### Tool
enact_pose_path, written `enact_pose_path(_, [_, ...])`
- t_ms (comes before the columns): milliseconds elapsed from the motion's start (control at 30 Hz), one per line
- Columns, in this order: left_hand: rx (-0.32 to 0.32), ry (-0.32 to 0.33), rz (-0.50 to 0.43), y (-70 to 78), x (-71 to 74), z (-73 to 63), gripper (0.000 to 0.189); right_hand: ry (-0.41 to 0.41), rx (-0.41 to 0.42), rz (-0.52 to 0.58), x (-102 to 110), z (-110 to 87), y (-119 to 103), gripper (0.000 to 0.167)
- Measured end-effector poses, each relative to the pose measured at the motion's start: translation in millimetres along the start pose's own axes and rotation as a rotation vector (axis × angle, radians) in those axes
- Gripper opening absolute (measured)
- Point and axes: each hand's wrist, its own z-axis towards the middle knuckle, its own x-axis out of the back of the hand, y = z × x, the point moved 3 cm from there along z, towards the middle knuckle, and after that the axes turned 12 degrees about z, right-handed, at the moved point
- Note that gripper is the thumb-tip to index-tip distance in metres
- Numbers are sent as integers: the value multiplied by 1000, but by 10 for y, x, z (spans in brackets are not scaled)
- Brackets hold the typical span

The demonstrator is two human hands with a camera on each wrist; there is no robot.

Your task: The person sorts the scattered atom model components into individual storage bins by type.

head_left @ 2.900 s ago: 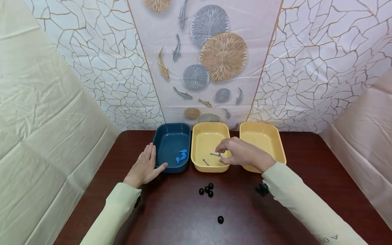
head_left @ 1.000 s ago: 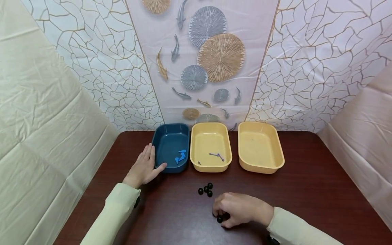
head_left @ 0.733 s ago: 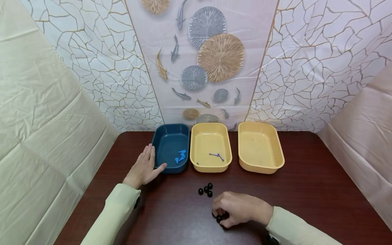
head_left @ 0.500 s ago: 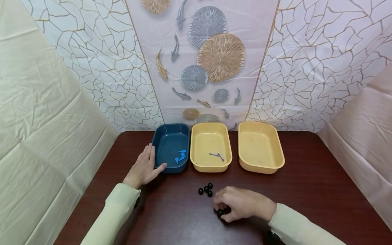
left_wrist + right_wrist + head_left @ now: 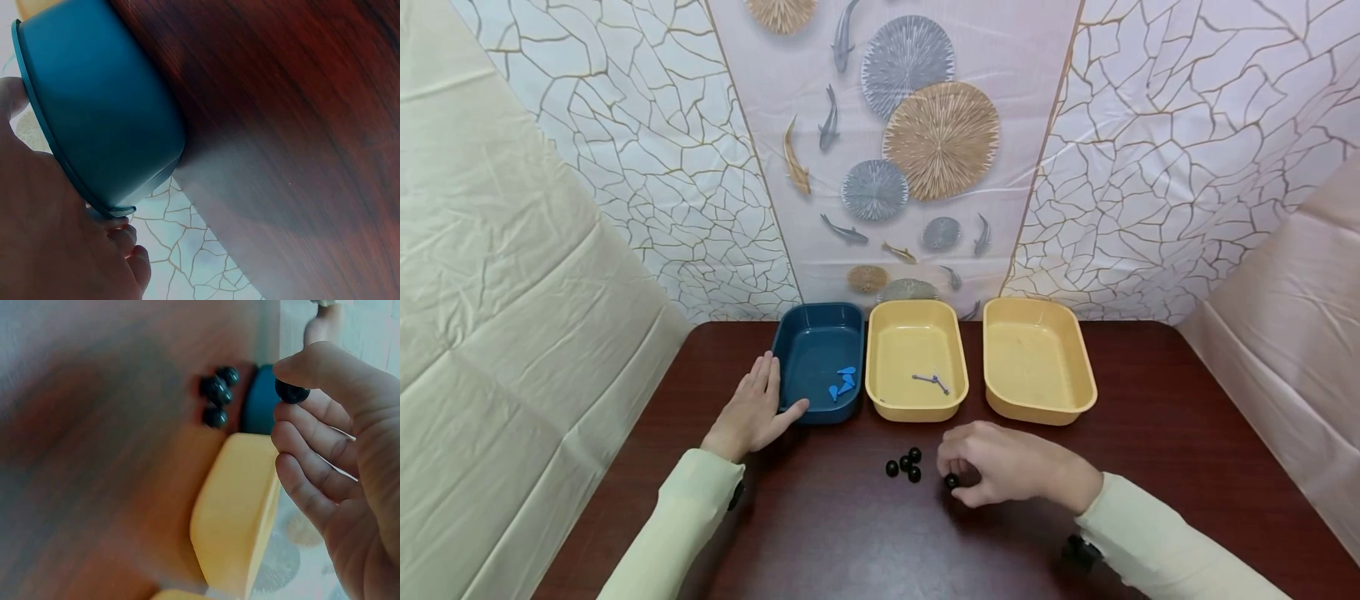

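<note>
Four balls [image 5: 906, 463] lie near the right hand [image 5: 1000, 461] pinching another ball [image 5: 952, 481]; outstretched left hand [image 5: 751, 408] touches the blue tray [image 5: 816, 350].

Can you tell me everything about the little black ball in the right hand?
The black ball is round, smooth and shiny, maybe plastic or glass; I can't tell which. The right hand pinches it between thumb and fingers, which hide some of it. It seems held above the table, to the right of four other black balls.
</note>
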Motion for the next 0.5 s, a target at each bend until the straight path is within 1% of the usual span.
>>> enact_pose_path(200, [-3,-6,0,-4,-2,-5,98,57,-2,-55,201,-43,16,16])
enact_pose_path(367, [-2,-5,-1,-8,-6,-4,99,115,-16,-47,397,-96,56,18])
enact_pose_path(500, [-1,-10,-5,-9,-8,3,99,166,-9,-54,568,-150,115,18])
